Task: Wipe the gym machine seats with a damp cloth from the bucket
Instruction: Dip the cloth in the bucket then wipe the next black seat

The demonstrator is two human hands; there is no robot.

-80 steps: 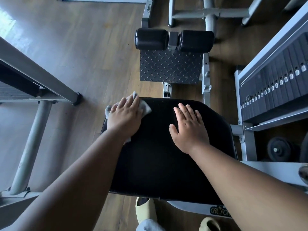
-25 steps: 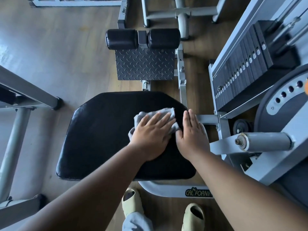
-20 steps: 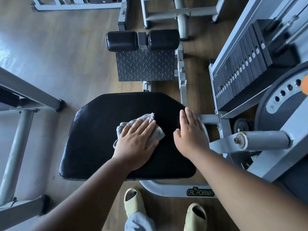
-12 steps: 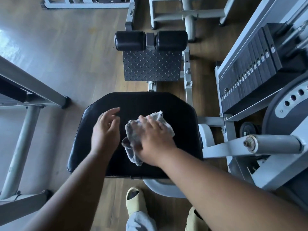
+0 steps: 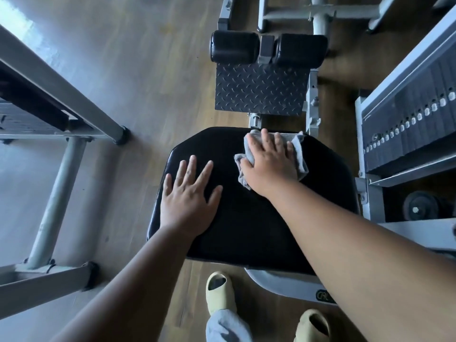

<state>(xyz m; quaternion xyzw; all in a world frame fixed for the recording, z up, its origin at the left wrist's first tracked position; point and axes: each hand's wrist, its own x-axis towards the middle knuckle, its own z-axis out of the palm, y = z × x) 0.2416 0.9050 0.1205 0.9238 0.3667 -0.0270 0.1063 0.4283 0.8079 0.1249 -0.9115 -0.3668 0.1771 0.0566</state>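
1. Wood-plank floor (image 5: 148, 82) fills the view, glare at far left.
2. Grey steel frame (image 5: 61, 154) of another machine on the left, black-capped feet on the floor.
3. Weight stack (image 5: 414, 124) at right, row of white pin holes along the plates, small black pulley wheel (image 5: 417, 206) below it.
4. Black padded seat (image 5: 259, 218) centre, flat, on a grey base with a partly hidden logo at the near edge.
5. Checker-plate footrest (image 5: 259, 87) just beyond the seat, two black roller pads (image 5: 269, 48) at its far edge.
6. Left hand (image 5: 187, 201) flat on the near-left part of the seat, fingers spread and straight, holding nothing.
7. Right hand (image 5: 271, 161) pressing the grey cloth (image 5: 299, 156) onto the far-right part of the seat, near the far edge. Fingers extended over it, cloth sticking out on both sides of the palm.
8. Hands are apart, bare seat between them.
9. Two pale yellow slippers (image 5: 219, 292) on the floor near the seat base, grey trouser leg (image 5: 227, 327) at the near edge.
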